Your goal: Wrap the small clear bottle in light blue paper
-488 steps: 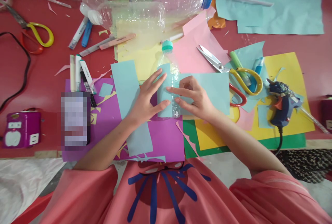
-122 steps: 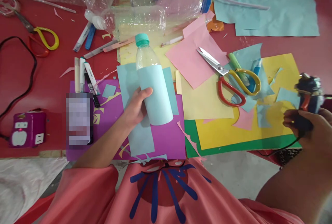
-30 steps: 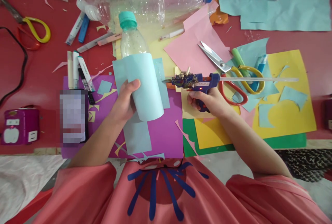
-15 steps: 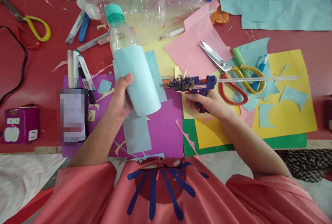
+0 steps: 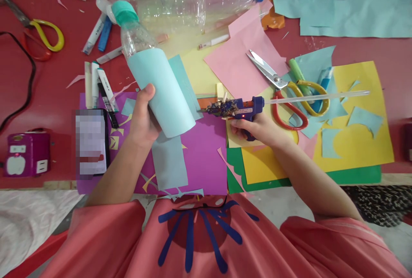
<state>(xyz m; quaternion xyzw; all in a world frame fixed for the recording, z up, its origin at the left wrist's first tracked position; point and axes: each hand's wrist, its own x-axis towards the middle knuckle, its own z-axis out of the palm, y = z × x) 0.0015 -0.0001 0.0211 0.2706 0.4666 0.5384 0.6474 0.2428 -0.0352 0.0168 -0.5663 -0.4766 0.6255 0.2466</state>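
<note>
My left hand (image 5: 144, 117) is wrapped around a clear plastic bottle (image 5: 137, 37) with a green cap, tilted to the upper left. Light blue paper (image 5: 162, 91) covers the bottle's lower body, and a flap of it (image 5: 183, 82) sticks out on the right side. In my right hand (image 5: 252, 127) is a blue glue gun (image 5: 246, 108), its nozzle pointing left close to the paper flap; whether they touch I cannot tell. A long clear glue stick (image 5: 315, 97) runs out of its back, and a small red light glows on its body.
Scissors (image 5: 277, 81) with yellow and red handles lie right of the glue gun, on paper scraps. Purple card (image 5: 206, 157) and yellow card (image 5: 363, 149) cover the near table. Clear bottles (image 5: 174, 9) lie at the back. Markers (image 5: 106, 89), a phone (image 5: 92, 145) and a purple box (image 5: 27, 155) are leftward.
My left hand has shifted the bottle up and to the left, tilting it further. The glue gun has moved slightly left in my right hand.
</note>
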